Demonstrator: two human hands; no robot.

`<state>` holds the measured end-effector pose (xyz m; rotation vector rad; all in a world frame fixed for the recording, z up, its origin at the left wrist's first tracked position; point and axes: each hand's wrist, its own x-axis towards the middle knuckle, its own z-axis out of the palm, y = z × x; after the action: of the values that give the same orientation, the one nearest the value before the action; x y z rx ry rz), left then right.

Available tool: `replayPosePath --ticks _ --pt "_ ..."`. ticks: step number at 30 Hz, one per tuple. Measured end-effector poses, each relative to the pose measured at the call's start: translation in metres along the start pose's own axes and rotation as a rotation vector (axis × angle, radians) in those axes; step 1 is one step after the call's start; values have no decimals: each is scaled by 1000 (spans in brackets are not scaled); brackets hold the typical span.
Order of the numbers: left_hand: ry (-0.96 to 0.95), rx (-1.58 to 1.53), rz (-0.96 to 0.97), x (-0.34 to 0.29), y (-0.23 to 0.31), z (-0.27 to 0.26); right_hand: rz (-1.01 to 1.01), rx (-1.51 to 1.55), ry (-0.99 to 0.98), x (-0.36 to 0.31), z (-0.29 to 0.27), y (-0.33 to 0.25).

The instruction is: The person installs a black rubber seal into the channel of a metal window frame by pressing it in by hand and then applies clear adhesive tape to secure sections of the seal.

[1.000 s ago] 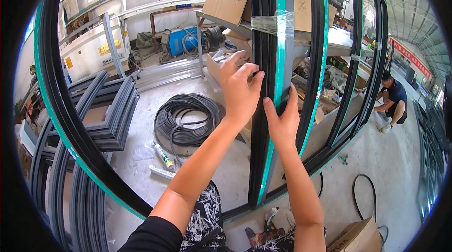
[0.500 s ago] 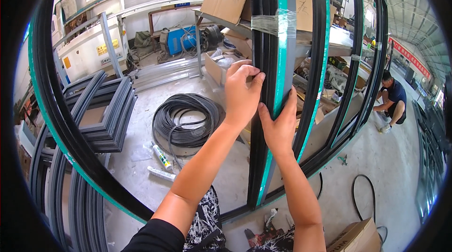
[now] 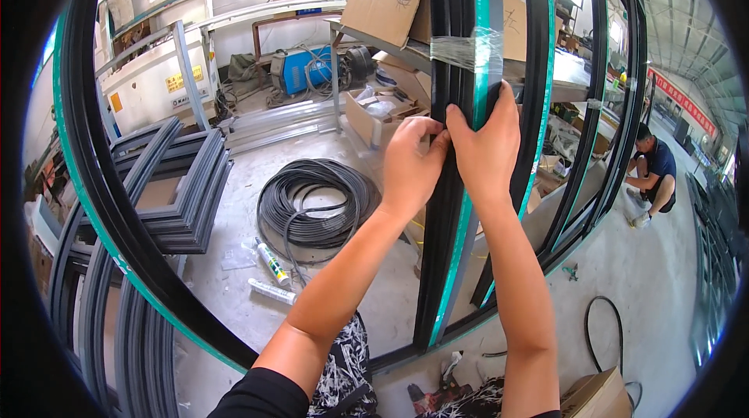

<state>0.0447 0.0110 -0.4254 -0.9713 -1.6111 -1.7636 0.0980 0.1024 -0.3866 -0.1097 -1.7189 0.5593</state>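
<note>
While the left hand (image 3: 412, 164) is pinched on the dark upright window-frame bar (image 3: 451, 184), its edge is gripped by the curled right hand (image 3: 488, 145).

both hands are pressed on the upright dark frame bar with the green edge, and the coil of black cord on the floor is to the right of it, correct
Not quite. The head view shows both the left hand and the right hand on the upright dark frame bar with the green edge, but the coil of black cord lies on the floor to the left of it, not the right.
</note>
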Motion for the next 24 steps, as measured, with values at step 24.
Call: replayPosePath --ticks 24 --pt "96 -93 -17 -45 -20 20 9 -149 -72 -3 -6 -5"
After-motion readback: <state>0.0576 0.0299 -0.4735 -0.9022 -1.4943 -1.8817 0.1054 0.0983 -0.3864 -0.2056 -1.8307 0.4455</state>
